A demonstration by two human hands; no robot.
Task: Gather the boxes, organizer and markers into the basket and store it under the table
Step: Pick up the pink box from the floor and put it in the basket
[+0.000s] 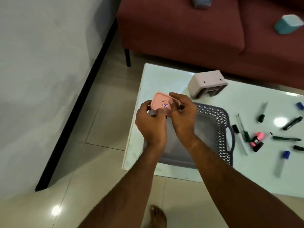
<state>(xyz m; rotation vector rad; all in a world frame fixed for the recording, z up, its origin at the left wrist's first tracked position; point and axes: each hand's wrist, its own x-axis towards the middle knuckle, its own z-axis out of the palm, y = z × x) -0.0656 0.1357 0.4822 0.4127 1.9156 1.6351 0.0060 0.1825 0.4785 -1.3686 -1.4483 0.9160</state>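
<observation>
Tiled floor, white table [164, 76], red sofa [181, 30] beyond: both hands on a pink box.

Nearest, the left hand [152, 123] and right hand [183, 116] close their fingers round the pink-lidded box [162, 102], held above the grey basket [213, 129] on the table. Markers [256, 140] lie scattered right of the basket; the pale organizer [207, 83] stands behind it, and a teal box [287, 23] lies on the sofa.

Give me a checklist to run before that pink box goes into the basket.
1. Both hands on pink box: left hand, right hand: ok.
2. Lid fully shut: cannot tell.
3. Basket within reach, under the hands: ok.
4. Basket floor free for the box: ok.
5. Markers outside the basket, on table: ok.
6. Organizer clear of the drop path: ok.
</observation>
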